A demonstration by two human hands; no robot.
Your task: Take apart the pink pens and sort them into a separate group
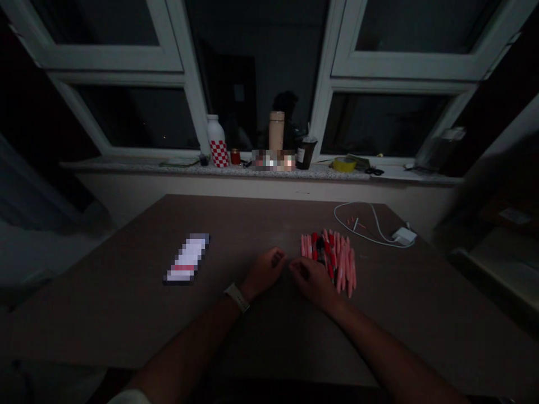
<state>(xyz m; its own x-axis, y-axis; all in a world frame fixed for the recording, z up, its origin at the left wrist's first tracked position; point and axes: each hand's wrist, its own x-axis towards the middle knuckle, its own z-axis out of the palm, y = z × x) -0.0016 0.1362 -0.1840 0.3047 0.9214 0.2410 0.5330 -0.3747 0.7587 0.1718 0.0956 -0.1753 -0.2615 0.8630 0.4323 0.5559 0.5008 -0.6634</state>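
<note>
My left hand rests on the brown table with its fingers curled in, and a pale watch band circles the wrist. Close to its right, my right hand is closed too, thumb and forefinger near each other. A small gap separates the two hands, and nothing shows in either one. Beside and partly behind my right hand lies a row of pink, slim pen-like sticks, with several red ones and a black one among them. My right hand covers part of the row's near left side.
A phone with a blurred screen lies at left. At back right are a white charger with a looped cable and small loose bits. The windowsill bears a checkered bottle, a beige flask, a dark cup and yellow tape.
</note>
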